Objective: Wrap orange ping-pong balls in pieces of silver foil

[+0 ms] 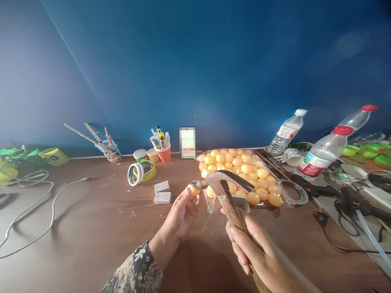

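My left hand (182,213) is closed, its fingertips pinching an orange ping-pong ball (193,191). In my right hand (252,240) is a claw hammer (218,182), gripped by its worn wooden handle. The hammer's striking face is at the ball, seemingly against it; the exact contact is hard to make out. The claw points away to the right. Behind the hammer lies a clear plastic bag (220,158) packed with many more orange balls. Two small white boxes (162,198) sit to the left of my left hand.
Rolls of tape (149,171) and a cup of pens (164,152) stand at the back. A white cable (52,203) runs over the table (100,244) at left. Plastic bottles (322,154), a clear tape roll (301,193) and black glue guns (363,203) crowd the right.
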Motion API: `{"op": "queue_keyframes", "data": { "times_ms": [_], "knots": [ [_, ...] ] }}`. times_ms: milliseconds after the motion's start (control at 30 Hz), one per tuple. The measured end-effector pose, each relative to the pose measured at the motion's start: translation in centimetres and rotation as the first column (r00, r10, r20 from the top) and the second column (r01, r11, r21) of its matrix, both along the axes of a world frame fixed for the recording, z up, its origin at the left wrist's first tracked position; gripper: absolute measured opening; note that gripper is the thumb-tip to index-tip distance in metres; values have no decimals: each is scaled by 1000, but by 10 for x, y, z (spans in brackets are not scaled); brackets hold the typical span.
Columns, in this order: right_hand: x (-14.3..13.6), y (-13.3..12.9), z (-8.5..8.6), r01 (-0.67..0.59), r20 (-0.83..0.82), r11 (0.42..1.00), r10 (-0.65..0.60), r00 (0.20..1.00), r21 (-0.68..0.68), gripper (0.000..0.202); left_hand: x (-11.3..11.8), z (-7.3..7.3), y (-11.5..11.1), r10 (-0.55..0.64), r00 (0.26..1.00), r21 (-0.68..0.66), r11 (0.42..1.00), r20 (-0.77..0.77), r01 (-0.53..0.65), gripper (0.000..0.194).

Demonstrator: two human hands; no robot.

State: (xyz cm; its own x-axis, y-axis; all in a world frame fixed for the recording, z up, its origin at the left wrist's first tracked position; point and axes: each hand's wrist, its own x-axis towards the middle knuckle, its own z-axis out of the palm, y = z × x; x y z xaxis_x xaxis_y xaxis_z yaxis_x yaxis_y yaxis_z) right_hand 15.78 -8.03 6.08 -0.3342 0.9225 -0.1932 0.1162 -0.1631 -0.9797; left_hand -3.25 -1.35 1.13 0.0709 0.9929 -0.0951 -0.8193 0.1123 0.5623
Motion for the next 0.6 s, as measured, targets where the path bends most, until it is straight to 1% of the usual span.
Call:
{"op": "queue_keyframes", "data": {
  "times_ms": [133,233,333,433,533,600],
  "knots": [
    [1,0,7,16,-31,1000,-16,999,12,49,-2,2,0,19,999,-50,999,30,-18,13],
    [2,0,10,24,-28,1000,-24,999,12,48,-4,3,1,3,999,-76,997,52,1,13],
    [2,0,7,23,-21,1000,-23,1000,5,48,-3,3,2,3,998,-98,995,67,4,17],
    [1,0,0,27,-29,1000,-27,999,12,48,-2,2,2,28,998,-94,995,64,-22,17],
    [-1,1,-5,-9,-20,1000,10,1000,18,48,-1,3,1,27,998,-88,996,58,-21,17],
    [-2,3,-6,-35,-33,999,35,999,9,47,-1,3,0,20,999,-89,996,51,-15,17]
  ]
}}
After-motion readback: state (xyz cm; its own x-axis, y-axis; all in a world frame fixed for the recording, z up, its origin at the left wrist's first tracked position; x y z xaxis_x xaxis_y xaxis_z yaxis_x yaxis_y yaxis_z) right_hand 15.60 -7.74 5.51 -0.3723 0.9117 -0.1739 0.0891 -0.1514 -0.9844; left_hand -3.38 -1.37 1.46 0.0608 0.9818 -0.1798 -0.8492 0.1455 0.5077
